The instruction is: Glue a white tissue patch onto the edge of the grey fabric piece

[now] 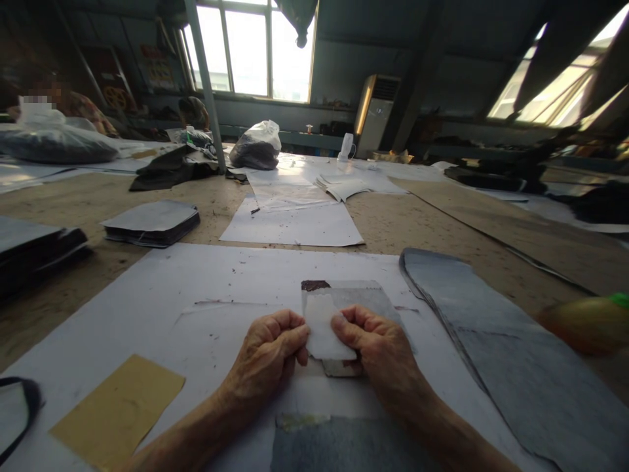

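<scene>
Head view: left hand (pixel 268 347) and right hand (pixel 386 347) pinch a white piece (pixel 320 321) between them, toward the surface's (pixel 383 219) near edge. It is unreleased, overlapping a grey piece (pixel 366 298); whether they are joined is unclear.

Broad brown table (pixel 383 226), its surface flecked with dark specks. On it lie large white paper sheets (pixel 216 275), a stack of grey pieces (pixel 152 219) at left, long grey sheets (pixel 511 347) at right, and, toward the back, a tied plastic bag (pixel 256 145) with dark contents.
</scene>
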Tool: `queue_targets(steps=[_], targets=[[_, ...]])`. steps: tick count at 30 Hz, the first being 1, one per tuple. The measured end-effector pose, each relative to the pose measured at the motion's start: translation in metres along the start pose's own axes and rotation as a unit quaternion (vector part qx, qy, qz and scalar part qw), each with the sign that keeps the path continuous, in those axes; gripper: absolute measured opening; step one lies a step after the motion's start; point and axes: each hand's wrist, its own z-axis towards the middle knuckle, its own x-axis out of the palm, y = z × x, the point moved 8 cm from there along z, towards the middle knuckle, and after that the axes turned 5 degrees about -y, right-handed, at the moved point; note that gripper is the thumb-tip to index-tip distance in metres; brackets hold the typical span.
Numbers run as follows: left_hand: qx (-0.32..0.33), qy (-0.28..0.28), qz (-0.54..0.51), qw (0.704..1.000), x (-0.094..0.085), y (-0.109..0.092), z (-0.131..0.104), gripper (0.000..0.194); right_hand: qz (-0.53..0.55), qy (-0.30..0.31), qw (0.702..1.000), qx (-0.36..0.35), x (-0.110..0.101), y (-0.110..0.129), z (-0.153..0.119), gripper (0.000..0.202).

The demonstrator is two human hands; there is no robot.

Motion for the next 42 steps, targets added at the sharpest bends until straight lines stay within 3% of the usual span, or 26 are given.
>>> queue_targets(steps=[5, 12, 19, 23, 27, 29, 31, 34, 37, 42], targets=[[0.03, 0.02, 0.011, 0.999, 0.002, -0.004, -0.002, 0.034, -0.002, -0.008, 1.0, -0.016, 0.003, 0.003, -0.002, 0.04], [0.01, 0.029, 0.051, 0.998, 0.005, 0.001, -0.004, 0.027, -0.031, 0.012, 0.999, -0.031, 0.003, 0.007, -0.006, 0.033], [0.022, 0.054, 0.088, 0.994, 0.008, 0.001, -0.006, 0.019, -0.068, 0.121, 0.99, -0.012, 0.006, 0.009, -0.004, 0.023], [0.034, 0.004, 0.094, 0.995, 0.002, -0.002, -0.002, 0.027, -0.064, 0.078, 0.995, -0.017, -0.002, 0.011, 0.004, 0.017], [0.068, -0.118, 0.081, 0.987, -0.016, -0.005, -0.003, 0.029, -0.059, -0.009, 0.998, -0.02, -0.02, 0.012, 0.013, 0.013], [0.106, -0.169, 0.108, 0.974, -0.022, -0.011, -0.007, 0.025, -0.054, -0.043, 0.998, -0.011, -0.028, 0.011, 0.015, 0.011], [0.144, -0.185, 0.204, 0.95, -0.019, -0.02, -0.01, 0.016, -0.051, -0.068, 0.996, 0.007, -0.033, 0.009, 0.015, 0.008], [0.197, -0.151, 0.404, 0.88, -0.002, -0.032, -0.009, 0.013, -0.045, -0.083, 0.995, 0.037, -0.034, 0.008, 0.017, 0.004], [0.261, -0.108, 0.49, 0.825, 0.014, -0.037, -0.008, 0.022, -0.033, -0.095, 0.994, 0.047, -0.033, 0.012, 0.023, 0.007], [0.283, -0.075, 0.473, 0.831, 0.018, -0.03, -0.003, 0.028, -0.023, -0.102, 0.994, 0.04, -0.024, 0.022, 0.038, 0.009]])
